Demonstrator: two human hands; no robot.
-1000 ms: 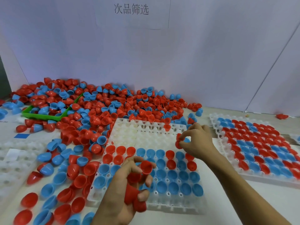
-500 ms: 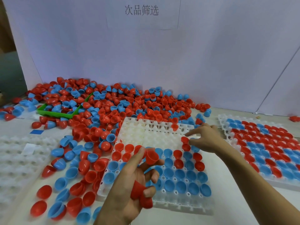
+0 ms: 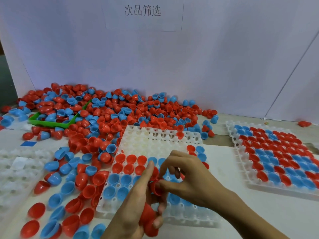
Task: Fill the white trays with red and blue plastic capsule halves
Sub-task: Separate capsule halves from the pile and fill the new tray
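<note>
Red plastic dominated the bench: a deep heap of capsule halves (image 3: 120, 114), red mixed with blue, lay banked against the white backdrop (image 3: 224, 66), spilling forward over a green tray (image 3: 51, 124) at the far left and down the left side of the table toward the person. The centre white tray (image 3: 164, 147) sat directly in front, its near rows seated with blue halves, a block of red ones at its left and a few red and blue at its right edge, its far rows bare. Both hands met above that tray's near half. The left hand (image 3: 136, 209) was curled round a stack of red halves (image 3: 149, 219), nested together, gripped low in the palm by the lower fingers, with the thumb standing up alongside. The right hand (image 3: 188, 178) came in from the right, thumb and forefinger closed in a pinch on the topmost red half (image 3: 156, 186) of that stack, the remaining fingers bent loosely above it. That pinched piece sat just at the right fingertips, touching the left hand's thumb side, hovering over blue-filled cells; whether it was clear of the stack could not be told. To the right, well apart, a second white tray (image 3: 241, 180) lay fully packed in red and blue. An empty white tray (image 3: 17, 169) rested at the left edge. Printed characters (image 3: 142, 10) showed on a sheet pinned high on the backdrop.
</note>
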